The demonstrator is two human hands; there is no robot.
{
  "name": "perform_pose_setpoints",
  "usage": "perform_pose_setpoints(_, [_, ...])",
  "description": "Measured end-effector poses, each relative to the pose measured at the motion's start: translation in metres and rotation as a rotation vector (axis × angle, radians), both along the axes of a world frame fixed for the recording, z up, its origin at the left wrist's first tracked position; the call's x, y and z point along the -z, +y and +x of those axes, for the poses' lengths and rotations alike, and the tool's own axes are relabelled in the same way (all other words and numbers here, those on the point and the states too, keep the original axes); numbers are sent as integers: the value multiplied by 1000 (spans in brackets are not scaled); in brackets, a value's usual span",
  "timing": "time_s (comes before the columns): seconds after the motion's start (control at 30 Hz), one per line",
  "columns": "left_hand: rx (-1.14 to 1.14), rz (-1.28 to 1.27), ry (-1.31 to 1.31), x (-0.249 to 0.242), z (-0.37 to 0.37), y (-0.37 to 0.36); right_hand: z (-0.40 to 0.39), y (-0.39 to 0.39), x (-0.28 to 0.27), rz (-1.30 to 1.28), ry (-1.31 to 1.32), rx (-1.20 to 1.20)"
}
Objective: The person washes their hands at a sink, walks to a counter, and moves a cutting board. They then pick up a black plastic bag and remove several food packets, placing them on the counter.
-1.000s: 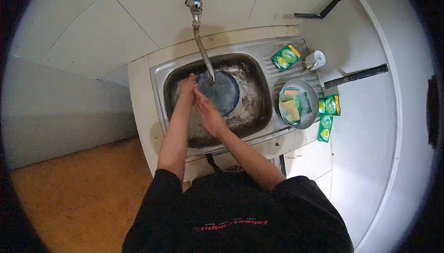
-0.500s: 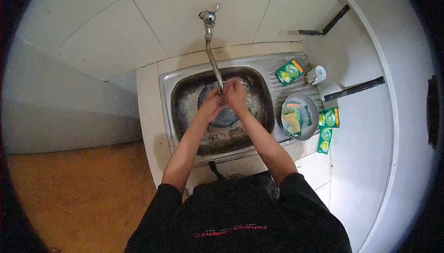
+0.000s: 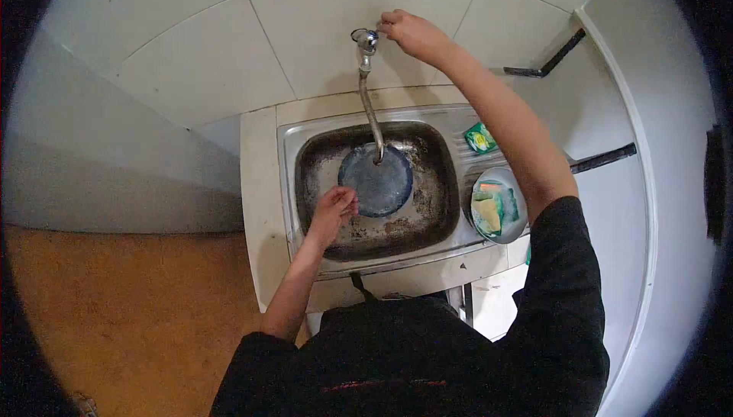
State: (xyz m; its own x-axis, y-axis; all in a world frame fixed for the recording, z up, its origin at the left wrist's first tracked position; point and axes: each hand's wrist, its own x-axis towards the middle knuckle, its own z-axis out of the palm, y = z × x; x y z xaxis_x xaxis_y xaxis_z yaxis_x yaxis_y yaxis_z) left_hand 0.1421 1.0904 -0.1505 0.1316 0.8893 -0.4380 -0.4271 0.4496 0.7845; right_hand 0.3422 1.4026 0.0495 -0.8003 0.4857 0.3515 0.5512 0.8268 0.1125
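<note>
My right hand (image 3: 412, 35) is raised to the wall tap (image 3: 367, 41), its fingers closed at the handle on the tap's right side. The curved spout (image 3: 370, 112) reaches down over the sink (image 3: 435, 218). Under the spout's end lies a dark, round, flat thing (image 3: 374, 184) in the basin. Over the left part of the basin hangs my left hand (image 3: 334, 207), fingers loosely bent and holding nothing, beside that round thing's lower left edge.
On the ribbed drainer right of the basin stands a grey bowl (image 3: 521, 230) with a yellow-and-green sponge (image 3: 486, 215) in it. A green packet (image 3: 480, 139) lies behind it, partly covered by my right arm. Black brackets (image 3: 561, 54) are fixed to the right wall.
My hands have come apart from under the spout. The right has gone up to the tap handle; the left has drawn back toward me and left, uncovering the round thing.
</note>
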Motion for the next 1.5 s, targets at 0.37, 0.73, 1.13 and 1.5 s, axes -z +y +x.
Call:
perform_pose_setpoints(0.37, [-162, -200, -46, -3, -14, -69, -19, 15, -6, 99, -106, -84])
perform_pose_setpoints(0.73, [-159, -146, -114, -5, -14, -62, -26, 8, -7, -31, -228, 97])
perform_pose_setpoints(1.13, [-189, -106, -111, -22, -17, -86, -43, -18, -17, -122, -229, 394])
perform_pose_setpoints(1.5, [-299, -128, -153, -10, -31, -125, -57, -21, -21, -271, -236, 621])
